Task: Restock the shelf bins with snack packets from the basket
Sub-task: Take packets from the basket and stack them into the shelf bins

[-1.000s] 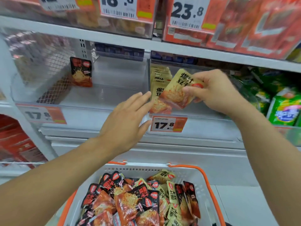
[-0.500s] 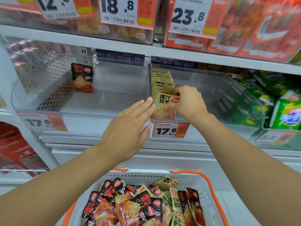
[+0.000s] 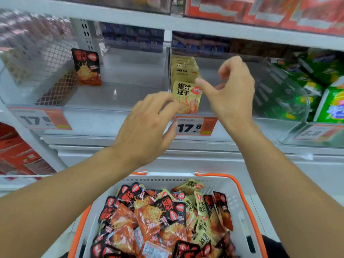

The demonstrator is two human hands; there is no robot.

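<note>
A row of yellow snack packets (image 3: 183, 67) stands in the clear middle shelf bin (image 3: 260, 125), and the front yellow packet (image 3: 187, 94) faces me upright. My right hand (image 3: 230, 90) hovers just right of that packet with thumb out and fingers loosely curled, holding nothing. My left hand (image 3: 147, 123) is in front of the bin, its relaxed fingers at the packet's lower left corner. The left bin (image 3: 111, 116) holds one black-and-red packet (image 3: 86, 67) at its back. Below, the white basket (image 3: 240, 202) with orange handles holds several mixed packets (image 3: 149, 216).
Price tags reading 17.8 (image 3: 195, 126) hang on the bin fronts. Green packets (image 3: 331, 101) fill the bin at the right. Red boxes (image 3: 18, 155) sit on a lower shelf at the left. A white shelf edge (image 3: 167, 21) runs overhead.
My right hand set the yellow packet at the front of the row, let go and lifted away to the right. My left hand's fingers have curled slightly.
</note>
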